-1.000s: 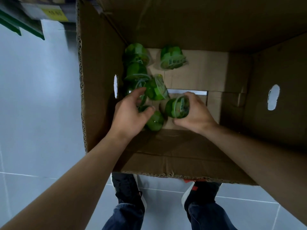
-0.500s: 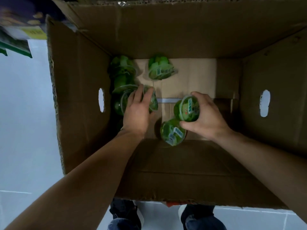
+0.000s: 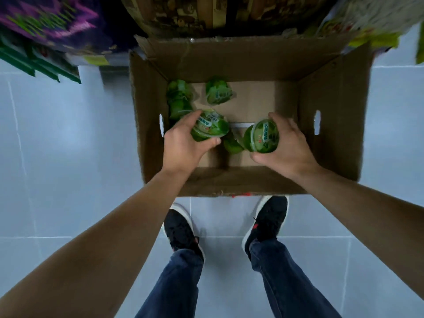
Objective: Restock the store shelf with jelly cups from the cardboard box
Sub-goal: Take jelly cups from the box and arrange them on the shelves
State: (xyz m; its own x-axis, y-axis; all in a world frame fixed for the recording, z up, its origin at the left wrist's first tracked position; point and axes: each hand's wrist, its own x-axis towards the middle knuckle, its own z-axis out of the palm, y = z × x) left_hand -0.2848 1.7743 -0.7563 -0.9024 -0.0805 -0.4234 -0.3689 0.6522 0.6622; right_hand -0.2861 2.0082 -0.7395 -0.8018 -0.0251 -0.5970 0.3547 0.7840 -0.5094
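A green jelly cup [image 3: 210, 127] in each of two hands, inside cardboard box [image 3: 332, 115]

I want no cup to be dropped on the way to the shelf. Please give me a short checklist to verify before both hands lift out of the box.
1. Left hand closed around its jelly cup: ok, thumb and fingers wrap it.
2. Right hand closed around its jelly cup: ok, held on its side with the lid showing.
3. Lids sealed on both held cups: cannot tell, too blurred.
4. Path upward free: ok, the cardboard box has its flaps open and nothing lies over the hands.
5. Loose cup between the hands not caught: cannot tell, it lies close to the right-hand cup.
6. Space on the shelf: cannot tell, the shelf face is blurred.
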